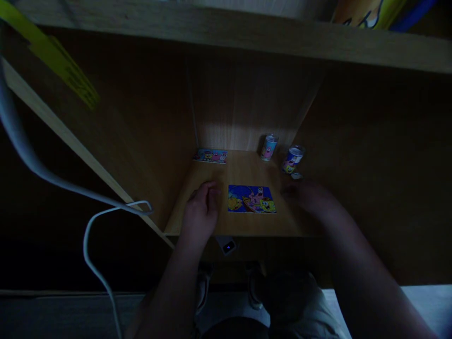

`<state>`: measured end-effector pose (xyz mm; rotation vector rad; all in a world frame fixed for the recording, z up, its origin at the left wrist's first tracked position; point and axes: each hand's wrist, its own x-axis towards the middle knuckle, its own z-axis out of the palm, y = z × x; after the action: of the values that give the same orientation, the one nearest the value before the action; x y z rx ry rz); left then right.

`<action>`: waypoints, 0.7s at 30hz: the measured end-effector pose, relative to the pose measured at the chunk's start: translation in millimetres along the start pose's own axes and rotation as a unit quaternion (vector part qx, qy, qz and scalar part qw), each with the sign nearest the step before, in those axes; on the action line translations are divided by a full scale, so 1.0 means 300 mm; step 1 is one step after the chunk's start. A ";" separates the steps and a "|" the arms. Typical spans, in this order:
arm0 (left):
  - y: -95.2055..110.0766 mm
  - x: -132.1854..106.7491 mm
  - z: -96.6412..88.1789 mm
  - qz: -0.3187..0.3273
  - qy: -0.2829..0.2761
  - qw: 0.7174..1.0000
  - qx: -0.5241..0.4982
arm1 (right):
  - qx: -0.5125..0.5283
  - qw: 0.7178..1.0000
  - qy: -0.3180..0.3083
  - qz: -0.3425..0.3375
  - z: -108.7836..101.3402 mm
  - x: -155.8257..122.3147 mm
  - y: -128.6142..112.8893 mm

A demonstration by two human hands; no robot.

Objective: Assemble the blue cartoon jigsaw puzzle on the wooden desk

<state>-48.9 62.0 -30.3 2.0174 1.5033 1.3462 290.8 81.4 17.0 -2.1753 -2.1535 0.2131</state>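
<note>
A picture card (251, 198) with colourful cartoon figures on blue lies flat on the wooden shelf board (243, 226). Just left of it is my left hand (203, 205), fingers loosely bent and the thumb apart, with nothing visible in it. My right hand (302, 194) hovers to the card's right in deep shadow. Its dim fingers reach left and appear to hold nothing. Behind the right hand stands a cartoon-printed can (292, 159), with a small pale object (296, 176) at its foot. Another printed can (269, 147) stands farther back.
A second cartoon strip (211, 156) lies at the back left corner. Side panels and an upper shelf edge (226, 30) enclose the space. A white cable (88, 230) and a yellow strap (63, 66) hang at left. A small device (226, 246) sits below the board.
</note>
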 end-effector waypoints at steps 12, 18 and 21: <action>-0.006 0.004 0.003 0.058 -0.035 0.998 0.010 | 0.065 0.996 -0.064 -0.024 -0.028 0.040 -0.039; -0.004 0.005 0.007 0.097 -0.068 0.993 0.020 | 0.318 0.930 -0.122 -0.137 -0.001 0.072 -0.151; 0.000 0.006 0.006 0.103 -0.079 0.991 0.018 | 0.378 0.883 -0.203 -0.191 0.007 0.117 -0.230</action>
<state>-47.4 64.2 -30.3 2.2955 1.2881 1.2043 222.4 117.2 23.5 -1.3170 -2.0890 1.3151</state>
